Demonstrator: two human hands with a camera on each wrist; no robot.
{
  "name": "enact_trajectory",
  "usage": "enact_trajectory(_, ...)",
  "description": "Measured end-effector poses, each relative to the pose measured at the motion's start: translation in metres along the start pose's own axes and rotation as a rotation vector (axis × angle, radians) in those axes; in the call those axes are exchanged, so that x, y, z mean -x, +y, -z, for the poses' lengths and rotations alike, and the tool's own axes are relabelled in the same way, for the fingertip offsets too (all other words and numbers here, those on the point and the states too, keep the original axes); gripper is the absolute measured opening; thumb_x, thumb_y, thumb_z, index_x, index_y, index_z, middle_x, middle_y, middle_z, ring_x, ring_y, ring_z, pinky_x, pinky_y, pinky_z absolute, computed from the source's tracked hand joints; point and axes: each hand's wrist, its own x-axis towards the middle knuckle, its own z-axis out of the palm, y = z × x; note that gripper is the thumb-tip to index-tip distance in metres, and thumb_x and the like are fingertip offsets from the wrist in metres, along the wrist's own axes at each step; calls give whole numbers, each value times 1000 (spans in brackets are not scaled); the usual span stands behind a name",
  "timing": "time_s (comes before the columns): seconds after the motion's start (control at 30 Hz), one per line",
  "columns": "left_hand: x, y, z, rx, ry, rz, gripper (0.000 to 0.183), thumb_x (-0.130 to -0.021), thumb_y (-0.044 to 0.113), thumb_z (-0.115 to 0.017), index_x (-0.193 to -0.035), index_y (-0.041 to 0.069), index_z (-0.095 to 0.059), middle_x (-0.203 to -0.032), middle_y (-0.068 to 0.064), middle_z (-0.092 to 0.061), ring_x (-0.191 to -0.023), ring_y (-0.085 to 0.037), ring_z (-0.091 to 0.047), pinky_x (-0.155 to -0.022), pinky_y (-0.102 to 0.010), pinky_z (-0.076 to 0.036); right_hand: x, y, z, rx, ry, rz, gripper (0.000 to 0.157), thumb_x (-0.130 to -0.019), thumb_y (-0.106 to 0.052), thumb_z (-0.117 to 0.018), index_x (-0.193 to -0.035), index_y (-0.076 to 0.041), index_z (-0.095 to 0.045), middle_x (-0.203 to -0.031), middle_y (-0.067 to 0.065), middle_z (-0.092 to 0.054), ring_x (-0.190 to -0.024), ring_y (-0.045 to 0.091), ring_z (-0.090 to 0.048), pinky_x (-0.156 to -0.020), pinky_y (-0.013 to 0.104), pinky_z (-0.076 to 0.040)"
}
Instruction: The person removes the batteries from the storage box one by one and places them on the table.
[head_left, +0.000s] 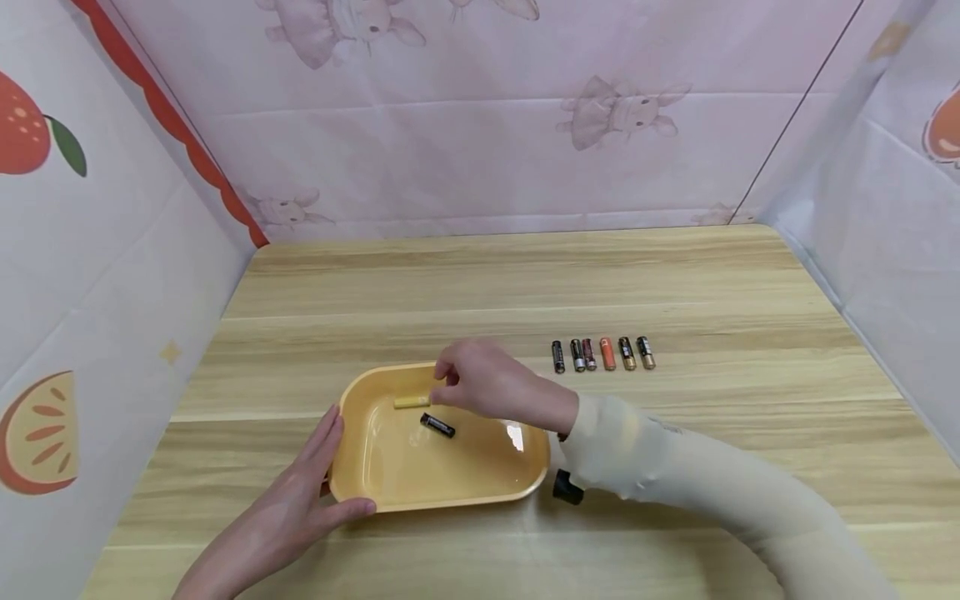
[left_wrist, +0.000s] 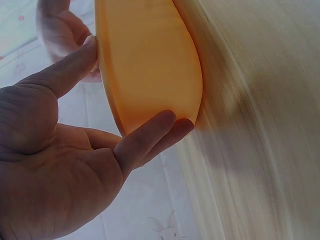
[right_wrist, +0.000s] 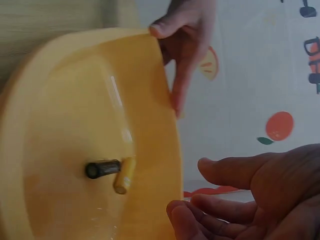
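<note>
A yellow plastic tray (head_left: 420,505) stands on the table, holding a yellow battery (head_left: 411,402) and a black battery (head_left: 437,426). My left hand (head_left: 300,492) rests against the tray's left end from outside, its fingers long along the wall and the thumb at the front rim. In the left wrist view these fingers (left_wrist: 145,135) press the outer wall. My right hand (head_left: 487,379) is over the tray's back rim, near the yellow battery. The right wrist view shows its thumb and fingers apart, nothing between them; both batteries lie below on the tray floor.
Several batteries, among them an orange battery (head_left: 607,354), lie in a row on the wooden table (head_left: 480,283) to the right behind the tray. A small black object (head_left: 567,487) shows below the right sleeve. Printed cloth walls (head_left: 480,158) enclose the table's back and sides.
</note>
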Motion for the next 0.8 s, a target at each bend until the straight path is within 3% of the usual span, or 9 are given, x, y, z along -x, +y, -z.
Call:
enact_trajectory(0.07, 0, 0, 0, 1, -3, 3, 114, -88, 49, -79, -164, -2, -10, -171, -20, -4, -151, -43, -19, -100, 2, -7, -4, 1, -7, 5, -22, -12, 16, -93, -21, -78, -85, -9, -72, -71, -5, -56, -60, 8, -45, -56, 22, -38)
enact_trajectory(0.27, -1, 0, 0, 5, -6, 4, 115, -88, 48, -80, -163, -3, -10, -171, -21, -4, -151, -43, -19, -100, 2, -8, -11, 5, -23, -24, -64, -9, 48, -89, -18, -82, -55, -15, -49, -52, -11, -31, -47, 4, -29, -46, 20, -23)
enact_trajectory(0.53, 0, 1, 0, 4, -9, 14, 115, -88, 50, -79, -164, -3, -10, -171, -20, -3, -151, -42, -18, -100, 3, -7, -11, 11, -41, 44, -75, -53, 53, -86, -15, -83, -52, -18, -42, -48, -13, -28, -45, 2, -28, -44, 20, -23)
enact_trajectory(0.8, -1, -1, 0, 20, -25, 38, 116, -88, 49, -79, -163, -4, -9, -171, -21, -2, -151, -44, -17, -99, 2, -7, -12, 16, -53, 60, -109, -79, 43, -89, -14, -82, -57, -14, -54, -49, -10, -35, -45, 4, -33, -43, 20, -26)
